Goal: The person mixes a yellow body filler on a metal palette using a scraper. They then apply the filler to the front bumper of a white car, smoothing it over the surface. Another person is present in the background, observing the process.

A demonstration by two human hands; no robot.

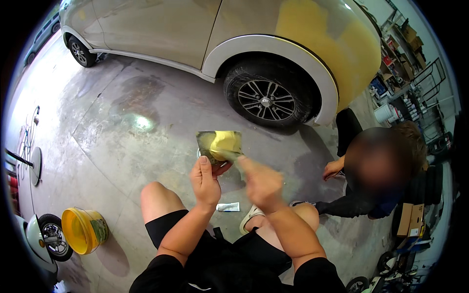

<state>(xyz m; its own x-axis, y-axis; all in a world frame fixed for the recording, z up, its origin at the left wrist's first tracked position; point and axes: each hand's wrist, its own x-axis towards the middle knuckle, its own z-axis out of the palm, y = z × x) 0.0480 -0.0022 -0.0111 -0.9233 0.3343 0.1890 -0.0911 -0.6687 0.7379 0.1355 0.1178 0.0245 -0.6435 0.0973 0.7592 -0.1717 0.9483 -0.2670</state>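
My left hand holds a flat, dark mixing board from below, thumb on its near edge. A mound of yellow body filler lies on the board, smeared toward its near side. My right hand is closed and blurred by motion at the board's right corner. From its fingers a putty spreader reaches into the filler; its exact shape is smeared. Under the board's left edge a pale curved rim shows, mostly hidden. On the floor below my hands lies a white tube.
A beige car with yellow filler patches and a black wheel stands ahead. Another person crouches at the right. A yellow bucket and a scooter wheel are at the left. Loaded shelves line the right wall.
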